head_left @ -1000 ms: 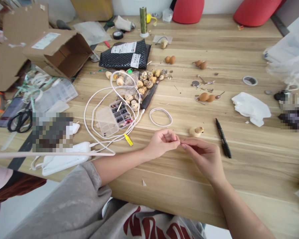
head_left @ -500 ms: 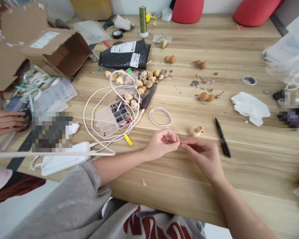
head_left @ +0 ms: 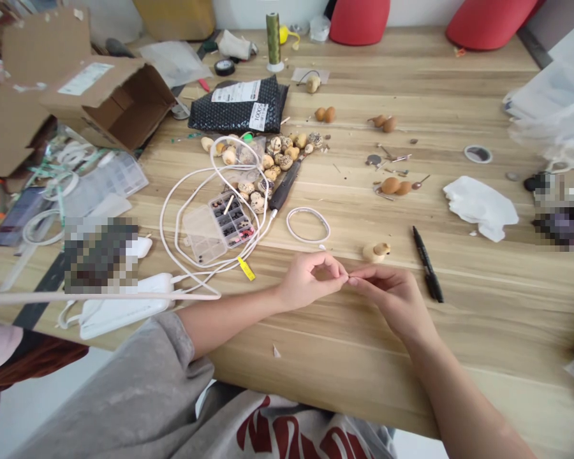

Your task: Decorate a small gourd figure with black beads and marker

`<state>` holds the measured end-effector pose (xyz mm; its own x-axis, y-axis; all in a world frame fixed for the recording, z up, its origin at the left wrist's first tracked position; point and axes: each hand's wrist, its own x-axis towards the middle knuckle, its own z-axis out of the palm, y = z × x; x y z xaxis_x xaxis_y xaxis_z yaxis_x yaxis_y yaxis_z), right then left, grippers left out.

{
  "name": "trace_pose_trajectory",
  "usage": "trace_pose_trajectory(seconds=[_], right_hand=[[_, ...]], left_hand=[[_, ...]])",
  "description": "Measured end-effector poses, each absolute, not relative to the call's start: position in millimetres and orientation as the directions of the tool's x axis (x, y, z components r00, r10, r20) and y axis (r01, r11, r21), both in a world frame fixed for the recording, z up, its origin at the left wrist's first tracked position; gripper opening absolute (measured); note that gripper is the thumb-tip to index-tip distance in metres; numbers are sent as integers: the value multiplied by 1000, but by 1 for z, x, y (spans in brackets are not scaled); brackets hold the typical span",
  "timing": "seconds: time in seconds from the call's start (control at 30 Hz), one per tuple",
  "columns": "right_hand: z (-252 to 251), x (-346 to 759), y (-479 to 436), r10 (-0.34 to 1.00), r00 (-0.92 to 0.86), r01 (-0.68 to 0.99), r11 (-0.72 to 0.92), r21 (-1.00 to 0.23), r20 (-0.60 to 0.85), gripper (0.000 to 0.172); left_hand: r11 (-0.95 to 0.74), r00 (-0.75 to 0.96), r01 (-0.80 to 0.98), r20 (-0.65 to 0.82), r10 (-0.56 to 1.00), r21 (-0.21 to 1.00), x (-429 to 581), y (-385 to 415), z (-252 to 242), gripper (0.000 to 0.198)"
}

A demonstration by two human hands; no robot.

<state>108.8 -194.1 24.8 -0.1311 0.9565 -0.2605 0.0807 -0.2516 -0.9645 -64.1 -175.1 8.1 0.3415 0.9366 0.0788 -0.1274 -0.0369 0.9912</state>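
Near the front middle of the wooden table, my left hand (head_left: 310, 280) and my right hand (head_left: 392, 296) meet fingertip to fingertip. Each hand is closed in a pinch, and whatever sits between the fingertips is too small to make out. Just beyond my right fingers lies a small pale gourd-like piece (head_left: 375, 252) with a brown tip. A black marker (head_left: 427, 264) rests to the right of it. Beyond my left hand is a white ring (head_left: 309, 225) lying flat.
A sectioned box of small parts (head_left: 232, 220), white cables (head_left: 165, 210) and a pile of small gourds (head_left: 280, 153) lie left of centre. Behind are a black parcel (head_left: 236, 108) and a cardboard box (head_left: 110, 108). A white power bank-like block (head_left: 124, 305) lies near my left arm.
The other person's hand and the black scissors-like item at the far left have gone out of view. My two hands stay pinched together, with only a slight shift of the fingers.
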Motion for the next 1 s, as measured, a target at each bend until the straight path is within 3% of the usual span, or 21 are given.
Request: trace_pose_trajectory(seconds=[0.4, 0.7, 1.0], right_hand=[[21, 106, -194, 966, -111, 98, -224, -970, -235, 20], [26, 102, -195, 969, -65, 100, -232, -968, -239, 19], [23, 103, -194, 961, -61, 47, -266, -963, -268, 20]], left_hand=[[86, 331, -221, -8, 944, 971, -62, -176, 5, 20], [-24, 327, -164, 77, 942, 986, -63, -176, 5, 17], [116, 352, -224, -31, 935, 968, -62, -175, 10, 21]])
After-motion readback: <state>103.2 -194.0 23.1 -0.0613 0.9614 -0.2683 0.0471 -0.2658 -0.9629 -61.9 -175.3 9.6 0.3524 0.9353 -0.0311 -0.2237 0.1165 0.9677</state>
